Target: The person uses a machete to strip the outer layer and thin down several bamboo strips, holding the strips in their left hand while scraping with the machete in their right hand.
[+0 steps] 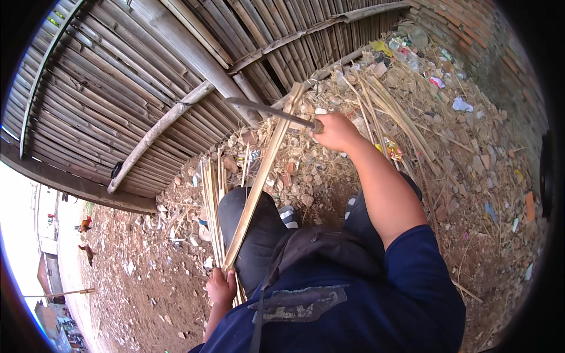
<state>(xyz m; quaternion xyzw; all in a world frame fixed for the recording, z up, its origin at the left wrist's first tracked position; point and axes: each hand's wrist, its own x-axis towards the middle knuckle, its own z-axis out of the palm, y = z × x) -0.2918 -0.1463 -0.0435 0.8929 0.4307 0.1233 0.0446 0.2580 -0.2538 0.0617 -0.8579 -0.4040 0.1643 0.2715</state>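
Note:
My left hand [222,286] is closed round the near end of a split bamboo piece [259,185], which slants up and away across my left thigh. In my right hand [335,133] is the handle of a long dark machete [268,110]. Its blade points left and crosses the bamboo near the far end; whether it touches or cuts in, I cannot tell. Several thin bamboo strips [211,206] stand beside my left leg, close to the left hand, their lower ends partly hidden by it.
A bamboo slat wall [118,106] with round poles rises ahead and left. A brick wall [465,29] stands at the far right. More long strips [400,115] lie on the stony, littered ground beyond my right arm. Two chickens [86,223] are at the far left.

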